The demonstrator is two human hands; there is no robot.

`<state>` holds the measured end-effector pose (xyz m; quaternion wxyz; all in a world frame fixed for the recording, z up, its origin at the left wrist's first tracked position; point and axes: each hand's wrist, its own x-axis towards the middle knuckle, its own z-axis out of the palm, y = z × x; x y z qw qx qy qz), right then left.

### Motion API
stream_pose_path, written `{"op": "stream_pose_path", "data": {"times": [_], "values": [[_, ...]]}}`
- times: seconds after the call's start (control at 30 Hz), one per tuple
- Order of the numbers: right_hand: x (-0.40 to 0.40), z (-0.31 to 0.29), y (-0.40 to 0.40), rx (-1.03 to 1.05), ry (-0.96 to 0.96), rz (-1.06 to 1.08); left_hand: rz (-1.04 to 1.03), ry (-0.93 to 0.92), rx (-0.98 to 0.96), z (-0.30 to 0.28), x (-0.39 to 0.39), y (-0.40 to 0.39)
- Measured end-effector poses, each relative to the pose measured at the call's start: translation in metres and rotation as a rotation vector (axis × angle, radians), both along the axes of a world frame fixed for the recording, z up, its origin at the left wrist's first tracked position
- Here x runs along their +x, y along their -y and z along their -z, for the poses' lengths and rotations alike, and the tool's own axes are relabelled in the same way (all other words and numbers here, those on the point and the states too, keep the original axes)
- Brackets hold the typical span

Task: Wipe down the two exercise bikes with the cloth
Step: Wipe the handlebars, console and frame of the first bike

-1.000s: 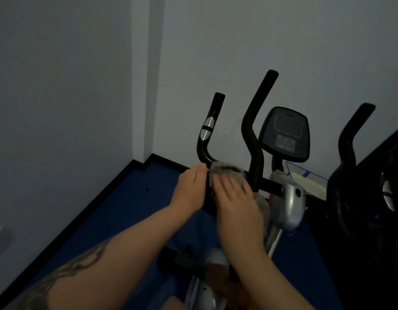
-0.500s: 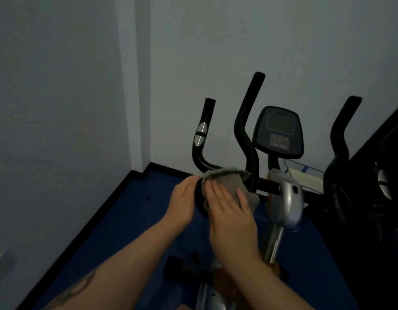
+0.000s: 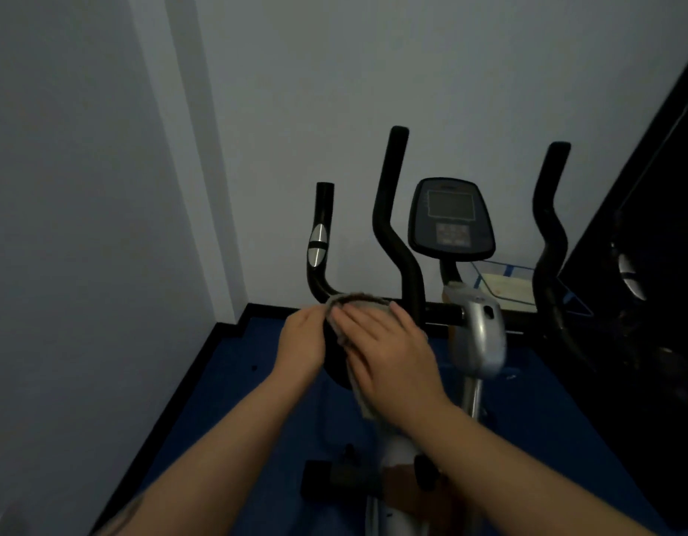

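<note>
Our right hand (image 3: 389, 353) presses the cloth (image 3: 358, 301) flat on the console (dark, round) directly beneath it; our left hand (image 3: 302, 344) grips its left edge.

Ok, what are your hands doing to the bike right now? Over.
Right hand flat, pressing cloth on near bike's black console. Left hand grips console's left edge. Second bike's handlebars close behind; nothing blocking.

the cloth (image 3: 358, 299) is grey. the handlebars (image 3: 390, 226) are black, one with a silver oval patch (image 3: 316, 245). the bike's post housing (image 3: 479, 334) is silver. the console (image 3: 450, 218) is dark grey. the floor (image 3: 218, 400) is deep blue, edged in black. the walls (image 3: 83, 187) are pale grey.
</note>
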<state>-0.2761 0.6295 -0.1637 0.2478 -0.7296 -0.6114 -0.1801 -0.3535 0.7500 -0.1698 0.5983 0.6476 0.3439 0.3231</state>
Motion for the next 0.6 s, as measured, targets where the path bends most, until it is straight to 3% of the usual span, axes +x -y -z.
{"op": "stream_pose_path", "data": {"times": [0.13, 0.43, 0.6], "values": [[-0.007, -0.006, -0.011, 0.189, -0.526, 0.130, 0.131, -0.287, 0.272, -0.019, 0.019, -0.013], [-0.013, -0.004, 0.007, 0.475, -1.002, 0.133, 0.289, -0.552, 0.584, -0.027, 0.036, -0.012], [0.018, -0.020, 0.018, 0.720, -1.009, 0.255, 0.253, -0.674, 0.660, -0.024, 0.035, -0.009]]}}
